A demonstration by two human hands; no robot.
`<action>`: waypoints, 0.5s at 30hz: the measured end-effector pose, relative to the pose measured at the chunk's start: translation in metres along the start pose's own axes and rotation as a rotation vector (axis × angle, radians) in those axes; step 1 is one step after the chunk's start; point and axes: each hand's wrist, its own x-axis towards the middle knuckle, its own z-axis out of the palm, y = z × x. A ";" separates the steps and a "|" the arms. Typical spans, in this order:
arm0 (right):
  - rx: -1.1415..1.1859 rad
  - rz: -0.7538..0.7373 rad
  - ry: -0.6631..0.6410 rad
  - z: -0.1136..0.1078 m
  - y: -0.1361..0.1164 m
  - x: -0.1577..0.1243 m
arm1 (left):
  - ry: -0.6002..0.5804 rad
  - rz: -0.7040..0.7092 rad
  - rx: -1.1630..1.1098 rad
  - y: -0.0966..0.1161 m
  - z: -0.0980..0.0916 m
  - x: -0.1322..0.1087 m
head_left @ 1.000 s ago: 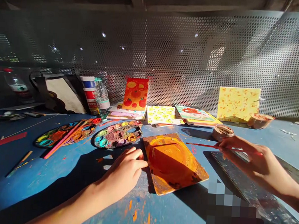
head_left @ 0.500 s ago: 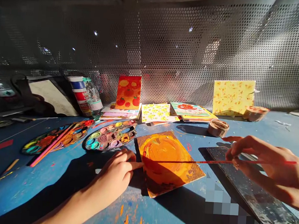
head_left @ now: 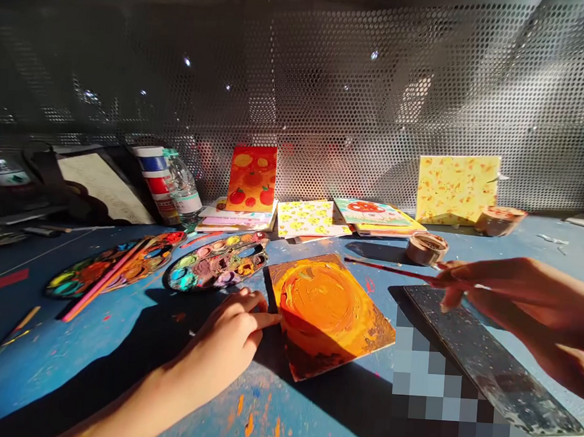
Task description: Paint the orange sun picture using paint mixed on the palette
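A small square painting (head_left: 317, 299) with a thick orange disc on a brown and orange ground lies on the blue table. My left hand (head_left: 239, 321) rests at its left edge, one finger stretched out to touch the edge and the others loosely bent; nothing shows in its grasp. To the right, my right hand (head_left: 509, 298) pinches a thin red paintbrush (head_left: 392, 269). The brush lies nearly level in the air, its dark tip pointing left, past the painting's upper right corner. Beneath that hand lies a long dark, paint-flecked slab (head_left: 462, 341), partly covered by it.
Two paint palettes (head_left: 179, 276) lie at the left, one bearing two pencil-like sticks (head_left: 107, 280). Behind stand a plastic bottle (head_left: 185, 189), a red fruit picture (head_left: 253, 180) and a yellow picture (head_left: 457, 189). A small round pot (head_left: 426, 248) stands near my right hand. Perforated metal (head_left: 329, 102) forms the back.
My right hand has swung the brush: its tip has left the area over the orange disc and moved up, away to the painting's upper right. My left hand has stayed nearly still.
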 end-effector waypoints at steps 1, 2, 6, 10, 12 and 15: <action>0.040 -0.027 -0.019 0.005 0.000 0.007 | -0.011 -0.022 -0.001 0.001 0.000 0.000; 0.070 -0.059 -0.044 0.010 0.000 0.015 | -0.010 -0.029 -0.002 0.003 0.000 0.000; 0.093 -0.164 -0.145 0.040 -0.002 0.050 | 0.020 0.027 -0.015 0.005 -0.002 -0.001; 0.068 -0.240 -0.249 0.083 0.000 0.077 | 0.008 0.055 -0.058 0.006 -0.005 -0.002; 0.076 -0.305 -0.308 0.105 0.004 0.087 | 0.010 0.056 -0.064 0.006 -0.005 -0.001; 0.104 -0.339 -0.391 0.127 0.010 0.094 | 0.014 0.059 -0.073 0.005 -0.002 -0.001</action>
